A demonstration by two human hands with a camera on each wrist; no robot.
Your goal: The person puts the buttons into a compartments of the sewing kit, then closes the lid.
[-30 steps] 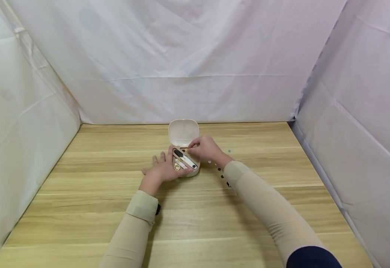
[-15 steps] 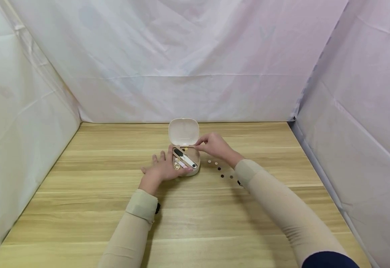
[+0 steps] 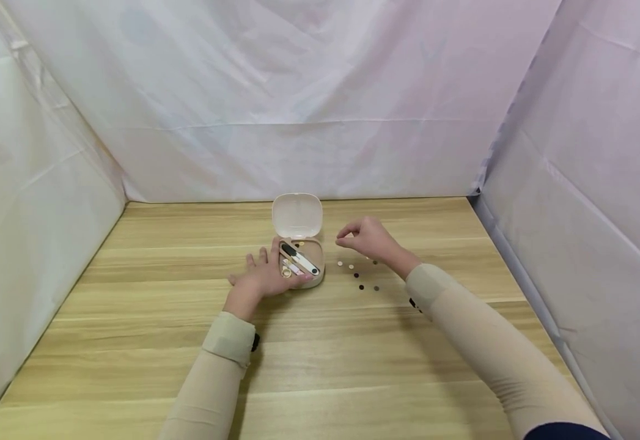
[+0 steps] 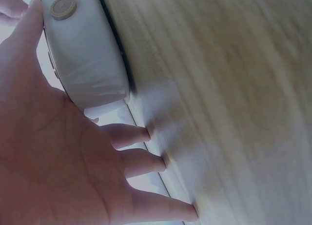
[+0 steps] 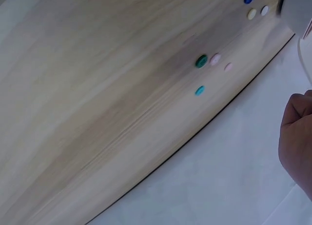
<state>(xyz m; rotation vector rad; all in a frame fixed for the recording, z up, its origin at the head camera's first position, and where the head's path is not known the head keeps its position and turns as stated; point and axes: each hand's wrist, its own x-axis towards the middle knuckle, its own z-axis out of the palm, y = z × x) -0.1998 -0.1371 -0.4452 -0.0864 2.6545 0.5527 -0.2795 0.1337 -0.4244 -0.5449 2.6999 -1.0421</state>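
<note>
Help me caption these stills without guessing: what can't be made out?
- Right hand: too small in the head view to tell whether its fingertips hold anything; cut off by the right edge in the right wrist view.
- Left hand: cut off by the left edge in the left wrist view.
- Case: its own side hides the inside in the left wrist view.
- Buttons: too blurred in the right wrist view to count holes.

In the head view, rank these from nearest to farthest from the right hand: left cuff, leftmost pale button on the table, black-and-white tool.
1. Pale button: on the table, just right of the box.
2. Black-and-white tool: diagonal inside the box.
3. Left cuff: far left, nearer the wearer.
</note>
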